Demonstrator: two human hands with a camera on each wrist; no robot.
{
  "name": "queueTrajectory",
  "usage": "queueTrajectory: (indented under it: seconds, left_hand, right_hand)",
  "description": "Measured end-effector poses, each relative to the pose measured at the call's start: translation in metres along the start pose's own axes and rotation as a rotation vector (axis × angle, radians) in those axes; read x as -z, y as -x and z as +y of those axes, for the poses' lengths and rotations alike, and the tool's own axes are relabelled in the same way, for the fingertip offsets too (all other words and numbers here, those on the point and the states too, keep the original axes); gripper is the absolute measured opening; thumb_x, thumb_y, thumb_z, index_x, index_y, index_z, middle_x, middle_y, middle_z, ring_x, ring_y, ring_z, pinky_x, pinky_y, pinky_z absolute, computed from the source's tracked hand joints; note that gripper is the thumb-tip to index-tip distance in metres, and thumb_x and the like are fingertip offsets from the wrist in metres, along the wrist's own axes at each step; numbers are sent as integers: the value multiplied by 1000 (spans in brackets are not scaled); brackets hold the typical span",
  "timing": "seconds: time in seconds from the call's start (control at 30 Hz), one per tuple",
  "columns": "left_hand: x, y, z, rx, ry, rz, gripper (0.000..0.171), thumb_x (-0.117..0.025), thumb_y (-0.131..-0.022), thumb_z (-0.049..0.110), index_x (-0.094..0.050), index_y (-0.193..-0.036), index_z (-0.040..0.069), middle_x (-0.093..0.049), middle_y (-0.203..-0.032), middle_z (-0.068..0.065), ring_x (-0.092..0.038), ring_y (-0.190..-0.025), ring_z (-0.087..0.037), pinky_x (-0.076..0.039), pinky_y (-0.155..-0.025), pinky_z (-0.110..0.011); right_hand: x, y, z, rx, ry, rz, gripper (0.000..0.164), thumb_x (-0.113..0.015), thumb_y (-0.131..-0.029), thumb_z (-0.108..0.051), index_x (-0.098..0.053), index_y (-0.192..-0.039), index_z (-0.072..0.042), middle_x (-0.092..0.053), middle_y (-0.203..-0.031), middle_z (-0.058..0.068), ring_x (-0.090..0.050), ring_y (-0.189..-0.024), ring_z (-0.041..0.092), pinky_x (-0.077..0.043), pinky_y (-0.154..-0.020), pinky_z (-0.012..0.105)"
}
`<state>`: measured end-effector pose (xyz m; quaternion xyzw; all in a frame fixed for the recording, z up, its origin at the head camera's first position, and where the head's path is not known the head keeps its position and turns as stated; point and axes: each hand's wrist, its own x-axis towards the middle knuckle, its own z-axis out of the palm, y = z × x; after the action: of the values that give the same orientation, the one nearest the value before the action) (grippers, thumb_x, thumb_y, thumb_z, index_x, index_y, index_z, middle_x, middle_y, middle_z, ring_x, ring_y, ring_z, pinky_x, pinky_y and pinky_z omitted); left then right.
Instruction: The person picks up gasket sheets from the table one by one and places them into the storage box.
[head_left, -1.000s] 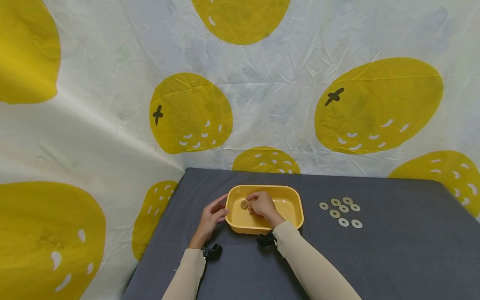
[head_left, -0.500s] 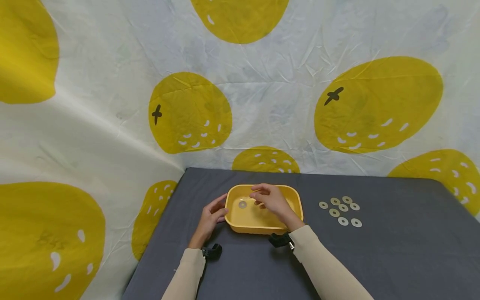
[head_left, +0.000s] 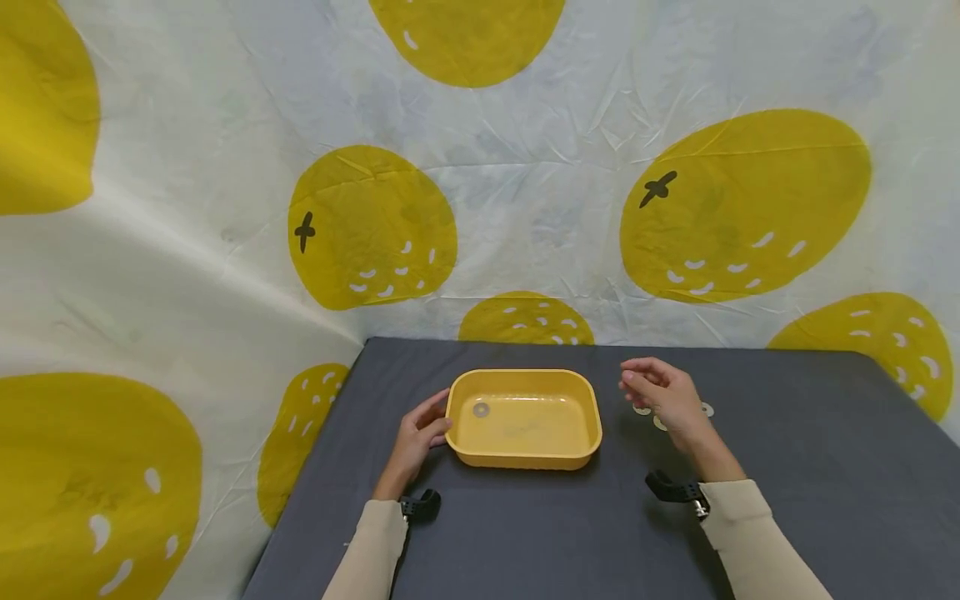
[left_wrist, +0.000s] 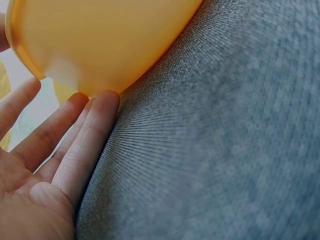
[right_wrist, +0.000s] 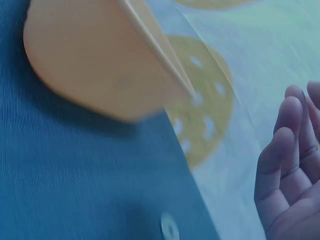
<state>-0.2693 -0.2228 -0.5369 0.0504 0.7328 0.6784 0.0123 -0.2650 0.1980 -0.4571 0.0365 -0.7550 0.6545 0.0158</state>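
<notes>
A yellow plastic tray (head_left: 517, 460) stands on the dark grey cloth, with one flat metal washer (head_left: 476, 411) lying inside near its left end. My left hand (head_left: 417, 433) rests against that left end. In the left wrist view, extended fingers (left_wrist: 82, 155) touch the tray's outer wall (left_wrist: 110, 45). To the right of the tray, my right hand (head_left: 670, 404) hovers over several loose washers (head_left: 707, 409), hiding most of them. Its fingers (right_wrist: 272, 165) are loosely bent and hold nothing. One washer (right_wrist: 165, 225) shows at the bottom of the right wrist view.
The cloth-covered table (head_left: 525, 533) reaches back to a white curtain (head_left: 540, 225) printed with large yellow fruit. More curtain (head_left: 187, 275) hangs along the table's left side. Each wrist wears a black strap (head_left: 675, 490).
My right hand has let go of the washer in the tray, lifted out and moved right, over the loose washers. The left hand has stayed at the tray's left end.
</notes>
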Motion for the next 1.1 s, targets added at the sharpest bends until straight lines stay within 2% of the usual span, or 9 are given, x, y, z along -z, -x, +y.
queueTrajectory:
  seconds: [0.13, 0.2, 0.3, 0.37, 0.5, 0.57, 0.7, 0.87, 1.1]
  left_hand:
    - [-1, 0, 1, -2, 0, -2, 54, -67, -97, 12, -55, -149, 22, -66, -130, -20, -72, -104, -20, -63, -81, -31]
    - [0, 1, 2, -1, -1, 0, 54, -67, -97, 12, -55, -149, 22, -66, -131, -19, -72, -105, -21, -63, -81, -31]
    - [1, 1, 2, -4, -3, 2, 54, -68, -97, 14, -56, -148, 23, -66, -131, -18, -72, -104, -19, -63, -82, -32]
    - [1, 1, 1, -9, -5, 1, 54, -68, -97, 15, -55, -149, 22, -66, -131, -19, -72, -104, -18, -63, -82, -32]
    - [0, 1, 0, -8, -6, -3, 55, -69, -96, 17, -55, -149, 22, -66, -130, -18, -72, -103, -17, -63, -82, -32]
    - [0, 1, -1, -7, -6, -6, 54, -69, -96, 17, -56, -148, 23, -67, -130, -18, -72, -103, -17, -63, -82, -32]
    - [0, 0, -1, -2, 0, -8, 54, -70, -96, 17, -57, -147, 24, -67, -129, -19, -71, -104, -21, -63, -82, -32]
    - [0, 0, 1, 7, 9, -8, 54, -70, -95, 16, -58, -147, 24, -66, -128, -20, -71, -106, -26, -63, -82, -32]
    - [0, 1, 2, 10, 9, -13, 54, -69, -97, 15, -56, -148, 23, -66, -131, -21, -70, -109, -29, -63, -83, -32]
  right_hand:
    - [44, 10, 17, -49, -99, 37, 13, -67, -100, -27, -70, -113, -23, -74, -88, -13, -67, -76, 5, -59, -69, 23]
    - [61, 11, 26, -67, -105, 59, 11, -67, -100, -26, -70, -110, -25, -74, -88, -14, -67, -75, 6, -58, -68, 23]
    - [80, 12, 38, -95, 1, 109, 12, -67, -100, -31, -70, -110, -25, -72, -87, -17, -66, -75, 7, -58, -68, 22]
    - [89, 11, 46, -125, 109, 142, 25, -67, -99, -37, -70, -116, -18, -70, -87, -20, -66, -76, 7, -58, -68, 23]
    - [102, 8, 58, -173, 314, 173, 50, -63, -101, -40, -61, -130, 1, -69, -86, -17, -65, -74, 7, -57, -66, 24]
    - [106, 7, 62, -184, 387, 167, 52, -61, -103, -37, -58, -134, 5, -71, -87, -8, -64, -73, 9, -56, -65, 25]
    - [113, 2, 67, -218, 512, 135, 48, -59, -103, -30, -57, -135, 7, -72, -93, 10, -63, -77, 15, -52, -64, 30]
    - [117, -4, 72, -249, 582, 94, 44, -62, -101, -24, -58, -131, 7, -70, -93, 12, -61, -81, 22, -48, -63, 32]
    - [120, -8, 72, -279, 616, 53, 48, -67, -97, -27, -59, -128, 9, -66, -91, 14, -60, -78, 25, -48, -63, 33]
